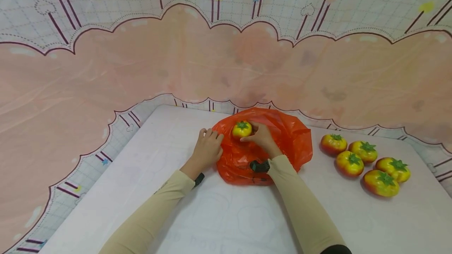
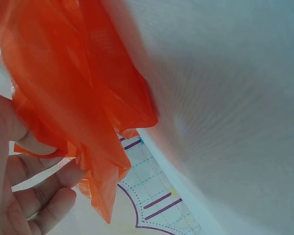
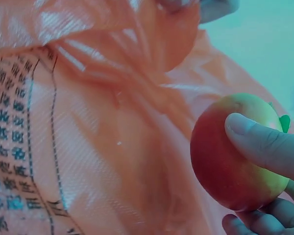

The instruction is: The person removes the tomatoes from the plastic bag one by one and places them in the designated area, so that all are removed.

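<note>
A red-and-yellow tomato (image 1: 241, 129) with a green star-shaped top is held by my right hand (image 1: 264, 139), over the orange-red plastic bag (image 1: 294, 132). In the right wrist view my thumb lies across the tomato (image 3: 220, 156), with the fingers curled underneath it. My left hand (image 1: 207, 147) pinches the bag's left edge. The left wrist view shows the crumpled bag (image 2: 73, 93) running between thumb and fingers and hanging past them. Dark print (image 3: 14, 147) covers part of the bag near my right wrist.
Several more tomatoes (image 1: 349, 164) lie grouped on the white table (image 1: 134, 191), to the right of the bag. Behind the table hangs a pink-and-white patterned cloth (image 1: 197, 58), which also shows along the table's left and right edges.
</note>
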`<state>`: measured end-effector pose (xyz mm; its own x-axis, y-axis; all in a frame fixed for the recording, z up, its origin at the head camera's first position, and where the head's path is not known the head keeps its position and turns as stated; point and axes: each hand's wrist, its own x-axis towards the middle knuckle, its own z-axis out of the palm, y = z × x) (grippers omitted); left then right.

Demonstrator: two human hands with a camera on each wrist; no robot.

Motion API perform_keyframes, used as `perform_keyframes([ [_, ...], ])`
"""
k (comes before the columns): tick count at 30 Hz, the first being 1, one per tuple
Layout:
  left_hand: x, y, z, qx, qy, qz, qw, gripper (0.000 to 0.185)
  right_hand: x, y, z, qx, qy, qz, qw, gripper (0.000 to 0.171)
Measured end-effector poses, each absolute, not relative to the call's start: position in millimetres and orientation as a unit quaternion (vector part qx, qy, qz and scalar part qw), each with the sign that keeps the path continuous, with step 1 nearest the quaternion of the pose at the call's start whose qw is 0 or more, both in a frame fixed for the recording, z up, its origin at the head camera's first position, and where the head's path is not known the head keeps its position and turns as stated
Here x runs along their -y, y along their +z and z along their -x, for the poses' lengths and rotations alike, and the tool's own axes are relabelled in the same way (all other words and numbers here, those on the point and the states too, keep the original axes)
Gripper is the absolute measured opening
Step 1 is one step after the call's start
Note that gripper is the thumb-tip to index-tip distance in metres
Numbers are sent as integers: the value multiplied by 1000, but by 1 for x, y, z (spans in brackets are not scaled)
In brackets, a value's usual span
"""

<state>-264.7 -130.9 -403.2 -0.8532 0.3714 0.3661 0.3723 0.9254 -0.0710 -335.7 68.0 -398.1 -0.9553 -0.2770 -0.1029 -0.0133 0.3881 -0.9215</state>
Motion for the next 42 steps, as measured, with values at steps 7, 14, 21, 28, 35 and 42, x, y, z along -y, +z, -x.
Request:
perform_keyframes([
  [7,131,-402,264,964,-4,191,186,21,-72,-384,327,-826,-544,82,123,72],
  [14,131,-401,263,963,-5,193,186,20,-76,-373,318,-827,-544,74,118,76],
  [21,131,-400,263,962,-8,195,192,19,-82,-361,305,-834,-537,87,93,77],
  [28,131,-401,263,964,-9,192,183,23,-90,-350,283,-825,-549,123,63,75],
  [35,131,-405,260,962,-12,197,190,21,-102,-343,266,-829,-544,122,55,77],
  [42,131,-405,263,956,2,208,206,22,-116,-333,252,-845,-523,98,45,78],
])
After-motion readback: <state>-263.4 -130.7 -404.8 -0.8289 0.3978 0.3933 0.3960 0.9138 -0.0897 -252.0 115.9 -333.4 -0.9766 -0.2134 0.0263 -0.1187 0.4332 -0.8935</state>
